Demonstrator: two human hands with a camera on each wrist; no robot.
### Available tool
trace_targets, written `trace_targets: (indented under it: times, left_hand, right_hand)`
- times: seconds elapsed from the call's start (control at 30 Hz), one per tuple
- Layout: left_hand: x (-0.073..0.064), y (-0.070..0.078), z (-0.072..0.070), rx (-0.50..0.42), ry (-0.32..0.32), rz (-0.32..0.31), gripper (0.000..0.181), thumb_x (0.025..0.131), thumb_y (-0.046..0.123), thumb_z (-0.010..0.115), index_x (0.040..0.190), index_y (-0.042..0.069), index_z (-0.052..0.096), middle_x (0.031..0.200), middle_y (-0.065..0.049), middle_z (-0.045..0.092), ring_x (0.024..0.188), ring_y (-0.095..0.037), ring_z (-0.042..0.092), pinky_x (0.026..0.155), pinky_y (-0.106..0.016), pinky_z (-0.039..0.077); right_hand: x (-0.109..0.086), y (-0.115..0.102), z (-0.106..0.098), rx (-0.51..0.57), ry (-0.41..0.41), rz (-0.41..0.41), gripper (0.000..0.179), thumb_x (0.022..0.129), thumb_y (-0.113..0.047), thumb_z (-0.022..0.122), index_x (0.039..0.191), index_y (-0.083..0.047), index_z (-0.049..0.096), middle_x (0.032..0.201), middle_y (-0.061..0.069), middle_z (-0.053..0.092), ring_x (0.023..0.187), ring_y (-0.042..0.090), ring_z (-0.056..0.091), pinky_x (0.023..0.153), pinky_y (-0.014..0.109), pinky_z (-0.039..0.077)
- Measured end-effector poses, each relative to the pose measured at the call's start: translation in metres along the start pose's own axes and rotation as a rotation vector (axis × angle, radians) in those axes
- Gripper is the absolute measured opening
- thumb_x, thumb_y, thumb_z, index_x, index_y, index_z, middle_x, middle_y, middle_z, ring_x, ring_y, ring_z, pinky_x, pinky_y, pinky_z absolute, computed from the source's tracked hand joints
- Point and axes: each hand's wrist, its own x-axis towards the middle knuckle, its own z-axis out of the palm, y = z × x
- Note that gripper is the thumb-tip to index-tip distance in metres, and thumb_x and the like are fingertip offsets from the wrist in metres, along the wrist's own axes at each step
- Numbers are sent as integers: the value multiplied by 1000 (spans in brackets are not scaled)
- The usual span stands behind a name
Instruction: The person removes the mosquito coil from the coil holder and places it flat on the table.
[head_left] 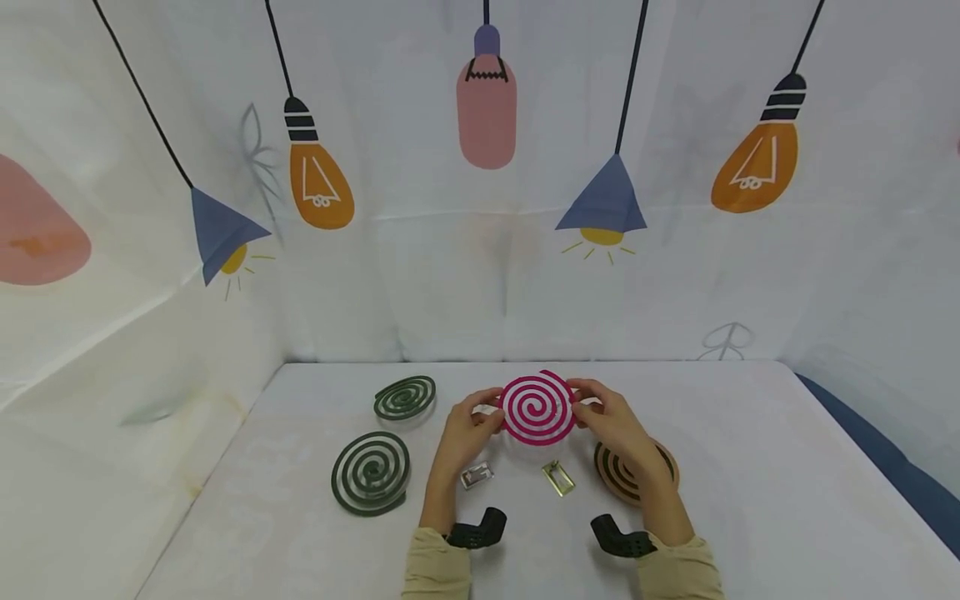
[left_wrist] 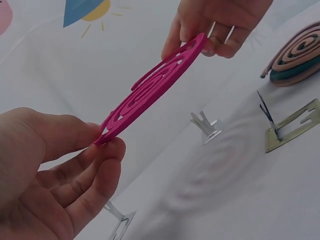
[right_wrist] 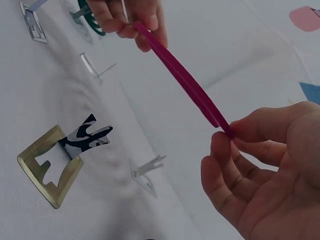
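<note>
A pink mosquito coil (head_left: pixel 535 408) is held up above the white table between both hands. My left hand (head_left: pixel 467 433) pinches its left edge between thumb and fingers. On the opposite edge, my right hand (head_left: pixel 617 425) pinches it the same way. Beneath it, a gold metal coil stand (right_wrist: pixel 52 167) with a raised prong lies on the table, along with a silver stand (head_left: pixel 477 475) near the left wrist. Another silver stand (left_wrist: pixel 211 131) shows behind the gold one in the left wrist view.
At the left, a dark green coil (head_left: pixel 372 472) lies in front of a tilted, raised green coil (head_left: pixel 405 398). A brown and green coil pair (left_wrist: pixel 300 50) sits at the right, partly hidden by the right forearm in the head view. A lamp-patterned cloth (head_left: pixel 442 275) hangs behind the table.
</note>
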Motion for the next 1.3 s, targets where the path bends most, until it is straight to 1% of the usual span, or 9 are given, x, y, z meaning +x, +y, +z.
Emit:
trace_targets:
  times: [0.07,0.17,0.2,0.33,0.43,0.77,1.0,1.1,1.3]
  left_hand:
    - [-1,2,2,-10,-3,7,38,91,1,56,128,-6,53,112,-29,60,89,-46,64,63,-15,45]
    - [0,1,4,-16,-12,22,37,91,1,56,127,-5,53,112,-28,60,89,-45,65,63,-16,45]
    - [1,-1,5,-18,-13,23,37,91,1,57,127,-5,54,111,-28,60,88,-43,66,63,-17,46]
    - [10,-20,11,6,-7,13,36,91,6,59,127,3,57,111,-20,62,86,-32,69,64,-19,47]
    - [15,-32,14,18,7,9,36,91,10,60,126,8,58,110,-16,63,85,-28,69,65,-19,48]
    - [12,-28,16,3,-2,18,37,91,11,61,128,7,57,112,-17,63,85,-25,69,65,-20,50]
    - [14,-30,16,35,-6,0,36,91,11,61,127,10,58,111,-14,64,83,-17,69,66,-20,50]
    - [15,-31,17,42,-9,1,36,91,10,61,127,9,58,111,-14,64,84,-19,69,65,-20,49]
    - [17,-34,20,23,-30,24,42,90,6,61,132,3,52,114,-20,61,87,-29,69,67,-24,51]
  right_hand:
    - [-1,2,-2,-14,3,4,40,96,-11,51,136,-6,46,117,18,52,89,17,62,79,32,52]
    - [-2,4,-6,-25,2,15,40,97,-13,51,136,-9,45,119,17,52,93,19,62,82,38,52]
    - [-2,5,-7,-22,1,17,40,97,-14,51,136,-9,45,119,17,51,94,20,63,82,38,52]
    - [-4,7,-11,-20,-3,14,40,97,-14,52,136,-9,46,120,18,52,94,21,63,83,39,53]
    - [-4,7,-12,-25,-2,11,40,97,-14,52,136,-8,46,120,18,51,93,21,63,82,39,53]
    - [-5,7,-13,-43,10,38,41,96,-18,54,136,-10,46,120,17,51,92,20,62,80,37,53]
    - [-6,7,-14,-53,9,27,42,95,-20,56,135,-9,46,118,17,52,91,20,62,79,37,53]
    - [-6,8,-14,-62,12,13,42,95,-19,56,134,-8,47,116,17,52,90,20,62,78,37,54]
    - [-7,8,-16,-82,18,8,42,95,-18,56,135,-8,46,116,17,52,89,20,62,75,34,54]
